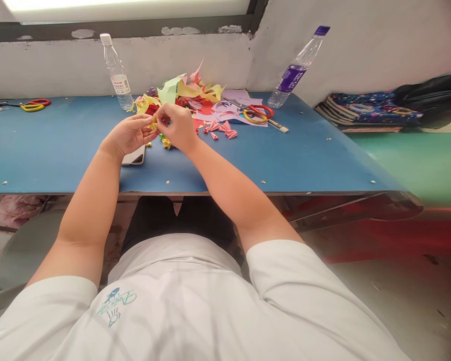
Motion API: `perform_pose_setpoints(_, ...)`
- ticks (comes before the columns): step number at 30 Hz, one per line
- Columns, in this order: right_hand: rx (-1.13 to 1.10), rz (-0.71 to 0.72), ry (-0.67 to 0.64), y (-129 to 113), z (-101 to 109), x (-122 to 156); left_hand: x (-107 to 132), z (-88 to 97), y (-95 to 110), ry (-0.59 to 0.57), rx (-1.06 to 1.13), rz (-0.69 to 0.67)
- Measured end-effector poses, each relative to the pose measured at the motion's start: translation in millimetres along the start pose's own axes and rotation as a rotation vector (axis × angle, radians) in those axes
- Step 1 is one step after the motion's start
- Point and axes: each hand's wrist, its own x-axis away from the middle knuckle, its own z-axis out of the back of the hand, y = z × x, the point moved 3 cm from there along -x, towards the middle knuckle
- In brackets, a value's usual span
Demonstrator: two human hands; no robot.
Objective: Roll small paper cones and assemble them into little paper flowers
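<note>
My left hand (126,135) and my right hand (178,128) meet over the blue table (71,150). Between their fingertips is a small piece of yellow paper (154,123), partly covered by the fingers. Both hands pinch it. Just below them lie small folded yellow paper pieces (167,144), partly hidden. A phone or similar flat device (135,157) sits under my left wrist. Several small pink paper cones (225,129) lie to the right of my right hand. Behind the hands rises a heap of crumpled coloured paper (188,90).
Red-and-yellow scissors (261,115) rest on pale purple paper sheets (233,98), beside a brush-like stick (278,125). A clear bottle (117,75) and a purple-labelled bottle (295,72) stand near the wall. More scissors (33,105) lie far left.
</note>
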Motion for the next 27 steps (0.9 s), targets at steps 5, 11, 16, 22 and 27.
perform_pose_setpoints(5, -0.004, 0.014, 0.005, -4, 3, -1, -1, 1.4, 0, 0.017, 0.013, -0.012)
perform_pose_setpoints(11, -0.059, -0.022, -0.036, -8, 4, -2, -6, 4.8, -7, 0.010, 0.073, 0.003)
perform_pose_setpoints(16, -0.080, 0.000, -0.068, -5, 2, -3, -6, 4.8, -6, 0.013, 0.047, 0.011)
perform_pose_setpoints(22, -0.100, 0.090, -0.045, 4, 1, -3, -2, 1.5, -2, 0.039, 0.119, 0.065)
perform_pose_setpoints(27, -0.086, 0.071, -0.026, 7, -4, 0, 0, -3.8, -3, 0.075, 0.216, 0.126)
